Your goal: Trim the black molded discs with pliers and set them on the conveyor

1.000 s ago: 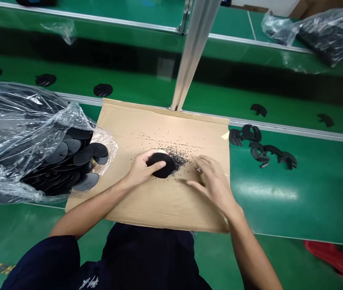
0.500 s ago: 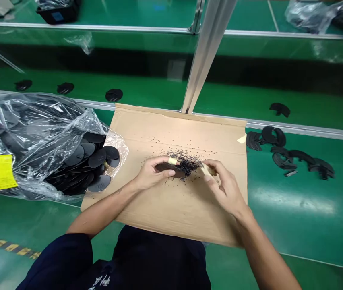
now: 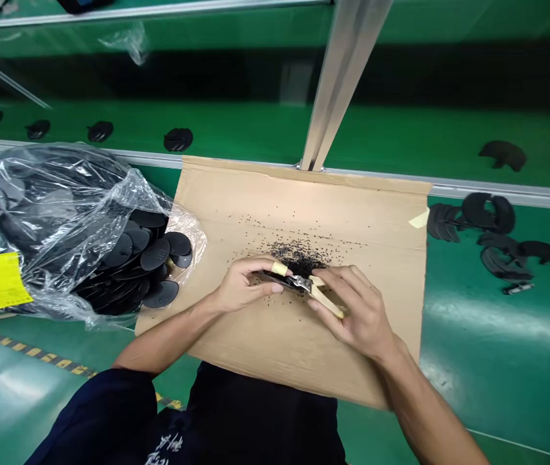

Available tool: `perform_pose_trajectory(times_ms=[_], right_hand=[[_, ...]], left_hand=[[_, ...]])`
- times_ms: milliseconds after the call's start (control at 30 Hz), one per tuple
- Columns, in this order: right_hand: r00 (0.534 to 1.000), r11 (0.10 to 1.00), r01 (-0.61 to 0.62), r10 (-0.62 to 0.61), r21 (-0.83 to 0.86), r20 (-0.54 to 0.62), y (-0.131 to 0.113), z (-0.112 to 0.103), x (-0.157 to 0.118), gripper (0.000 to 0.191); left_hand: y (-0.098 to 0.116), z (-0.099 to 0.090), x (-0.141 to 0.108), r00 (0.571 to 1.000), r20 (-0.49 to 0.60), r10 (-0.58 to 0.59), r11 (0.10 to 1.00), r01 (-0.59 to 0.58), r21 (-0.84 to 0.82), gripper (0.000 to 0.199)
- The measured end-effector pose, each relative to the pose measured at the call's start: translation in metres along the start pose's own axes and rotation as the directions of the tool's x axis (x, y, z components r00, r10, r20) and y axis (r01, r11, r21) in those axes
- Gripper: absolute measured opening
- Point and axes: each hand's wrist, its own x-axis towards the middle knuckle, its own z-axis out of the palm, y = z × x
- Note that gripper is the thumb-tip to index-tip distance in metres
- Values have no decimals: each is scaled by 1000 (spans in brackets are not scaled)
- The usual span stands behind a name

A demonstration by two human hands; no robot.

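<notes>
Pinched in my left hand is a dark flat disc, tilted, with a pale wrap on one finger of that hand. My right hand grips cutting pliers with cream handles; their metal jaws meet the disc's right edge. Below and behind the disc, a pile of tiny black bits lies scattered over a brown cardboard sheet.
On the left, a clear plastic bag with a yellow label spills black discs. Black curved pieces lie on the green table at right. A metal post rises behind the cardboard.
The pliers' jaws are now against the disc, and my right hand has turned and moved slightly lower. The view has shifted, so the curved pieces appear farther right.
</notes>
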Motion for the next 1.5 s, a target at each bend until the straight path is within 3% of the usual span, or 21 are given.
perform_pose_trajectory(times_ms=[200,400,533,633,733,833,933,1033,1100,1200,1267,1367,1500], right_hand=[[1000,999,19,-19,-44,-5,1,0,-3,45],[999,995,12,-7,-103,41,-4,-2,-2,29],[998,1000,1,-2,6,58,-1,0,-5,22],[1000,997,-18,18,68,-8,4,0,-5,25],[997,997,-16,9,-82,-79,6,-1,-4,31],[999,960,14,-27,-279,-40,5,-2,-2,31],[1000,940,18,-16,-341,7,3,-1,-2,29],[999,960,-30,25,-279,-23,2,0,-2,28],[996,986,-82,75,-147,-47,1,0,-2,27],[991,979,-135,133,156,22,-4,-2,-2,25],[988,948,-144,123,285,91,-8,0,-3,25],[994,959,-100,86,266,64,-10,5,-6,28],[999,999,46,-45,23,-22,-7,12,-8,34]], left_hand=[[-2,0,1,999,3,34,999,-34,-24,24],[-6,0,0,1000,5,30,1000,-30,7,27],[-3,2,0,997,31,65,998,-65,10,27],[2,3,1,996,24,85,996,-86,33,27],[6,4,0,991,26,129,984,-132,123,27],[7,4,0,983,75,169,951,-183,249,27],[7,4,0,965,116,235,867,-263,424,25],[9,1,1,955,43,293,785,-266,559,23],[11,-1,1,965,-62,255,824,-184,536,23],[11,0,1,965,-238,108,953,-32,301,23],[10,4,1,958,-287,13,994,19,111,26],[7,7,-2,974,-219,-54,999,54,-8,27],[5,2,-3,999,-39,34,965,-23,263,24]])
